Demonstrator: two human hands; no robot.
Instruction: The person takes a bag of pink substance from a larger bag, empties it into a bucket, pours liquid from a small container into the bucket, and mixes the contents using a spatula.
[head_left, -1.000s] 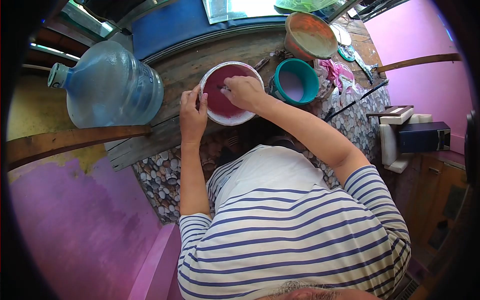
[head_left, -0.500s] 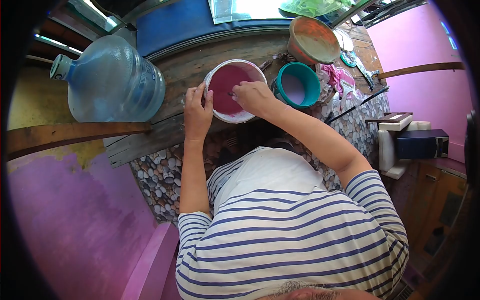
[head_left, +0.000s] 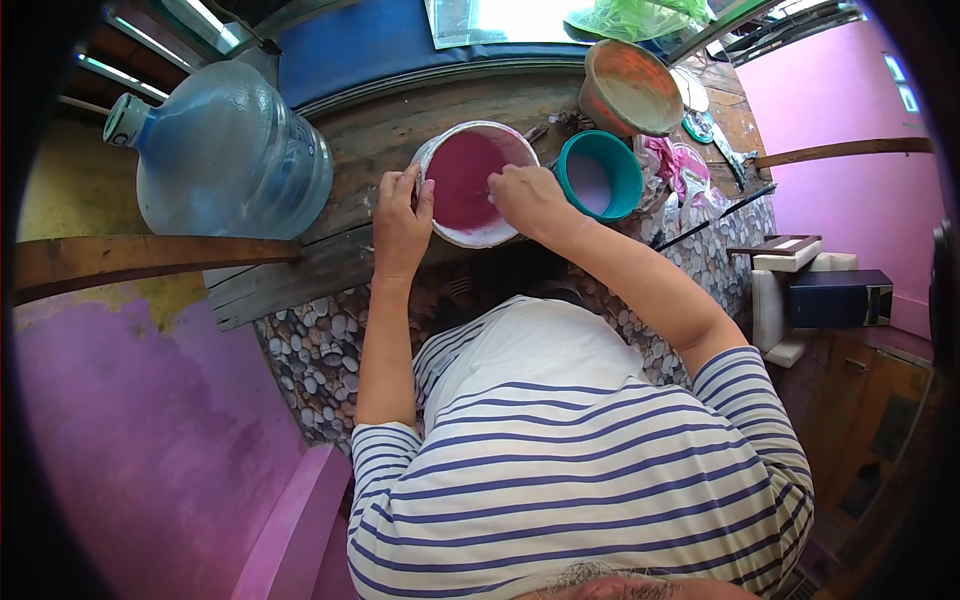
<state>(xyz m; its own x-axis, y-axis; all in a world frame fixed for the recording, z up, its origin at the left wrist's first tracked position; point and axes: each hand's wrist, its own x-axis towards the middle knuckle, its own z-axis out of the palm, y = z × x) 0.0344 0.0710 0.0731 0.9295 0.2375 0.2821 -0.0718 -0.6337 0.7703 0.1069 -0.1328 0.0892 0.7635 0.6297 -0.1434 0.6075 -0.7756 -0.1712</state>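
A white bucket [head_left: 483, 237] with pink-red contents [head_left: 462, 180] stands on the wooden surface. My left hand [head_left: 402, 225] grips its left rim, thumb and fingers on either side of the wall. Over the bucket's right side, my right hand [head_left: 528, 200] is closed round a thin tool, whose far end reaches the pink contents; most of the tool is hidden by the fingers. Just right of the bucket is a teal pail [head_left: 627, 178] with pale lilac liquid in it.
A large clear water bottle [head_left: 235, 155] lies at the left, above a wooden bar [head_left: 150, 262]. An orange-brown basin [head_left: 632, 88] stands behind the teal pail. Pink and clear plastic bags [head_left: 680, 170] lie to its right. A dark blue box [head_left: 838, 298] is at the far right.
My right hand has moved right inside the bucket's opening, from near its middle to its right side. My left hand still holds the rim. The whole view has shifted slightly.
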